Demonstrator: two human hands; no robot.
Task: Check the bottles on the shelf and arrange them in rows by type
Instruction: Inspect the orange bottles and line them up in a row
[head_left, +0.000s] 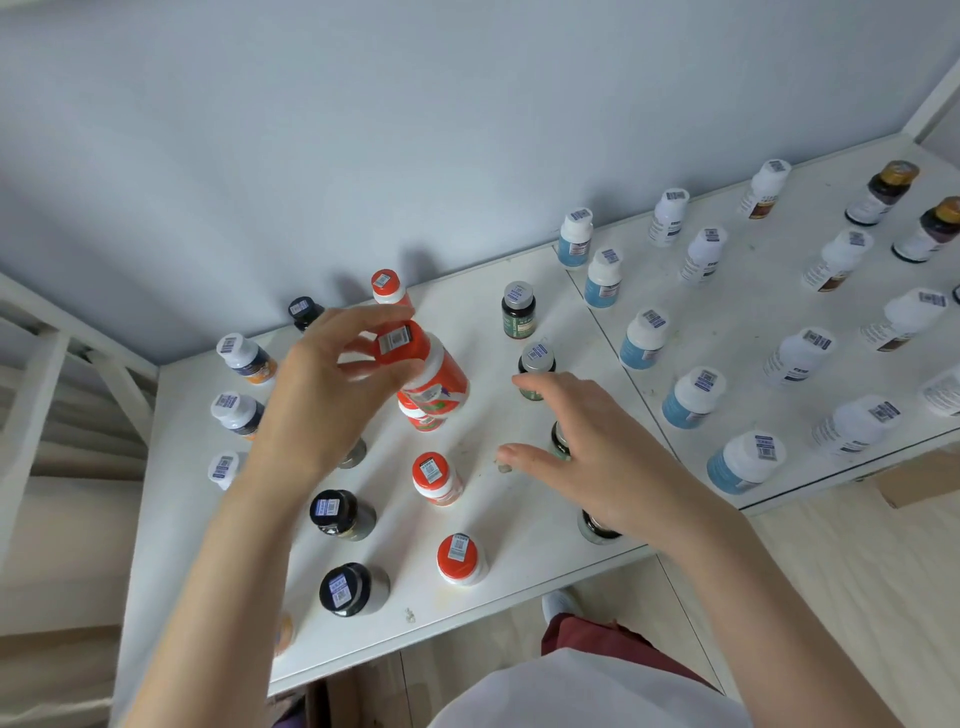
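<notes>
**A:** What does the place look like?

**B:** There's a plain blue-grey wall, and below it a flat white shelf, matt and a little scuffed. Round plastic bottles stand on it, each with a small barcode sticker on its cap.

**A:** Where is the one being handled?

**B:** Just left of the middle. The left hand has its fingers curled round the glossy orange cap of the held bottle. It's lifted and tilted, directly over a second orange-capped bottle that stands on the shelf.

**A:** And the other hand?

**B:** The right hand is at three o'clock from that bottle. Its fingers are spread wide and grip nothing. It sits above two dark bottles, which it partly hides.

**A:** How many are there of each kind?

**B:** Five have orange caps, counting the held one. They run in a line from twelve o'clock to six o'clock.
- At nine o'clock there are three white-capped navy bottles.
- I can plainly see three black-lidded jars.
- At two o'clock there are two dark green bottles with silver caps.
- Farther right, five blue bottles with white caps form a slanting row.
- Beyond those stand rows of white bottles.
- At the far edge are two amber bottles with gold caps.
</notes>
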